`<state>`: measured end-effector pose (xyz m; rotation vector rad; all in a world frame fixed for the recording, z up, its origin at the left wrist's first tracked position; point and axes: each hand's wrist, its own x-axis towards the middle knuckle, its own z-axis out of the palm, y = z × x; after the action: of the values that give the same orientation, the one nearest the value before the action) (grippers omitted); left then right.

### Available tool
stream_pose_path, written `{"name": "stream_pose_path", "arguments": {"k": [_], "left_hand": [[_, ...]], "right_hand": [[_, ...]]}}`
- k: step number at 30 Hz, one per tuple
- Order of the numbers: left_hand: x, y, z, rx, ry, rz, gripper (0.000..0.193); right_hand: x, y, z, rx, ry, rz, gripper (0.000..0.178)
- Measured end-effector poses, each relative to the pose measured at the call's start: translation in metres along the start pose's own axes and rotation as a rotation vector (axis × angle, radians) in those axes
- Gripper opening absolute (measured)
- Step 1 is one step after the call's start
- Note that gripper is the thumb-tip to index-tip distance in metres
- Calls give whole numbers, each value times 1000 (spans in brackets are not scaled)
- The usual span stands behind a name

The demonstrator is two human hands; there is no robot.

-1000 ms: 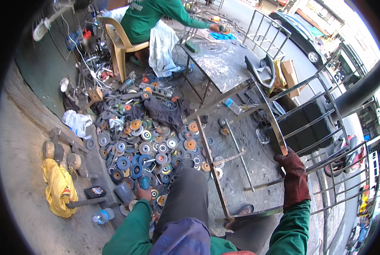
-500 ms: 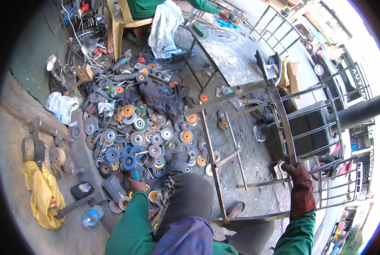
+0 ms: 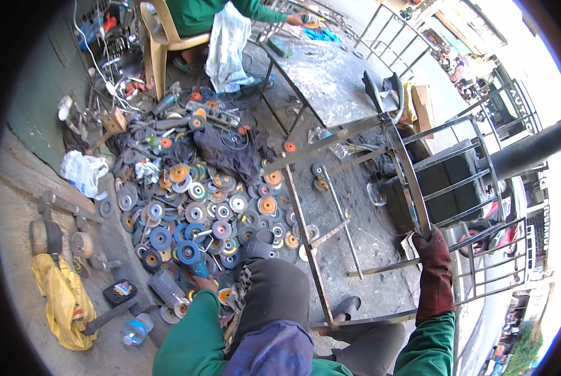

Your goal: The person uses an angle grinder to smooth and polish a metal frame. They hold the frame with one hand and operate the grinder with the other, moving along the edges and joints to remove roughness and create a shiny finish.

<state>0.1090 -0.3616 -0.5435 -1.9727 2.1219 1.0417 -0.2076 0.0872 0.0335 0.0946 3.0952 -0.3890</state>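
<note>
Right hand [image 3: 435, 263], in a red-brown glove, closed around the upright steel frame [image 3: 412, 182], steadying it; left hand [image 3: 204, 283] down in the grinding discs [image 3: 192, 213], grasp unclear; welding or grinding seemingly not begun.

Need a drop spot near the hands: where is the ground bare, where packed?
Bare concrete lies between the metal frame bars, ahead of the gloved right hand. Another strip runs left of the yellow cloth. Crowded: the grinding disc pile by the left hand.
</note>
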Motion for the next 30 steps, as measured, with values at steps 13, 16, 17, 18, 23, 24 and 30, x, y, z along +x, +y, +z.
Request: {"name": "stream_pose_path", "arguments": {"k": [13, 16, 17, 18, 23, 24, 30], "left_hand": [[-86, 181, -146, -597, -78, 472, 51], [-127, 289, -195, -903, -225, 681, 46], [-150, 326, -205, -1039, -301, 735, 44], [-176, 354, -214, -1157, -384, 791, 39], [-307, 434, -191, -1020, -824, 822, 30], [-328, 437, -176, -1063, -963, 755, 26], [-355, 446, -111, -783, -1140, 655, 36]], "right_hand": [[-6, -3, -11, -48, -115, 90, 65], [-7, -6, -14, -126, -115, 69, 66], [-10, -6, -16, -154, -123, 56, 67], [-12, -7, -17, -125, -152, 38, 67], [-32, -19, -16, -41, -159, 15, 70], [-40, -22, -13, -9, -191, 10, 72], [-63, -31, -28, 120, -310, -190, 69]]}}
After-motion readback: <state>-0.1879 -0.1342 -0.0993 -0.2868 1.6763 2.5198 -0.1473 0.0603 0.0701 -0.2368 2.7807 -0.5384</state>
